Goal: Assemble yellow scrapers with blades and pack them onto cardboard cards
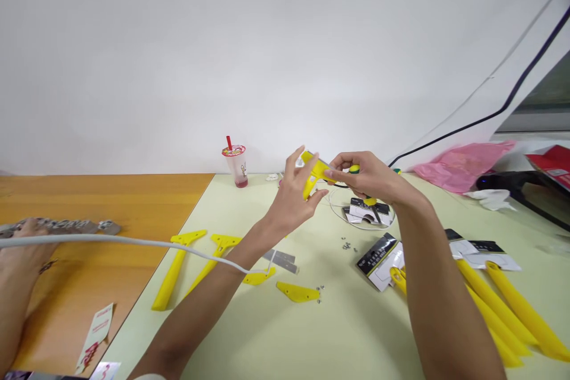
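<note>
Above the table, my left hand [291, 193] has its fingers around a yellow scraper [319, 167], with the thumb standing apart below. A grey blade edge shows along the scraper's head. My right hand [367, 175] pinches the right end of that head between thumb and fingers. A yellow-and-green screwdriver [369, 201] shows at my right palm, its dark shaft pointing down; part of it is hidden by the hand. Below lie a yellow blade cover [297, 292], another cover [259, 276], grey blades [282, 261] and several small screws [346, 244].
Yellow scraper handles lie left [171, 279] and right [512, 303]. Black-and-white packaging cards [380, 258], a white cable [333, 214] and a lidded cup [236, 165] stand or lie around. A pink bag [461, 166] is back right. Another person's hand [29, 234] is at far left.
</note>
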A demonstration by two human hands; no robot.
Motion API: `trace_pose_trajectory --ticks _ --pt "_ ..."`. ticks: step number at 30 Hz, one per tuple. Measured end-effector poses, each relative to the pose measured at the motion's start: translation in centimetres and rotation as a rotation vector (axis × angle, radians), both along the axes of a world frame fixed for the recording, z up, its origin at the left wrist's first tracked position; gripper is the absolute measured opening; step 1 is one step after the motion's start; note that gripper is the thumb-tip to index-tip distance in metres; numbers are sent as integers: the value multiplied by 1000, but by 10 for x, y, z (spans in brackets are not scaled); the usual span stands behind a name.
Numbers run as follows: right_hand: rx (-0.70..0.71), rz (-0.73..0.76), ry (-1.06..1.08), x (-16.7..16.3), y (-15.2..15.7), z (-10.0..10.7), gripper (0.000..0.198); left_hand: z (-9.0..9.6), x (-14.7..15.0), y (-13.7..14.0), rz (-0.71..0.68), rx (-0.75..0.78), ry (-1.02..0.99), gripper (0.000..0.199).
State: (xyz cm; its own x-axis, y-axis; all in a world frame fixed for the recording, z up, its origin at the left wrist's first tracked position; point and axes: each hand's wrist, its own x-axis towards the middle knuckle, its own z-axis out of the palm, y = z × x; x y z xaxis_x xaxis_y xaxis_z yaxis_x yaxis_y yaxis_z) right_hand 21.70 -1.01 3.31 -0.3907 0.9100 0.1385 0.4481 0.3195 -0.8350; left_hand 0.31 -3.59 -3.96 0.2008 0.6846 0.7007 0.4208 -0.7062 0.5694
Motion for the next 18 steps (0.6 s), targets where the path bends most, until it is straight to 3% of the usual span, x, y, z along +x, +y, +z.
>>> trace_pose_trajectory --ticks 2,5,18 --pt "7 -5 14 2 2 -2 50 -3 -1 2 7 127 153 58" --pt "14 -8 19 3 4 -3 51 -5 -2 4 49 210 285 57" --pt "100 -10 22 3 -4 4 49 -3 -6 2 159 278 494 66"
